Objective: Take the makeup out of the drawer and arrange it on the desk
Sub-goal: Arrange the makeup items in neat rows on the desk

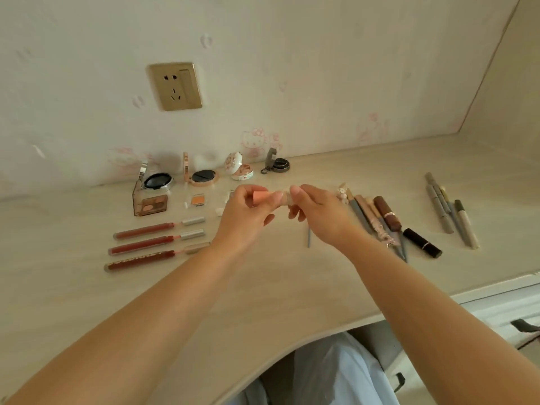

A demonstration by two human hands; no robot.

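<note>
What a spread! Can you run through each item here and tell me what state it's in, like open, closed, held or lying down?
Pink tube: held up between both hands.
Left hand: grips the pink end.
Right hand: pinches the other end.
Four compacts: open, lids up, by the wall.
Three lip glosses: lying flat, silver caps off.
Eyeshadow palette: open.
Black lipstick: capped, lying down.
Grey pens: lying side by side.

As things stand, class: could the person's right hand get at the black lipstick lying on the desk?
Probably yes, but not at once. The black lipstick lies uncovered just right of the right hand, nothing between them. That hand, though, pinches the small peach tube together with the left hand, and must release it first.
</note>
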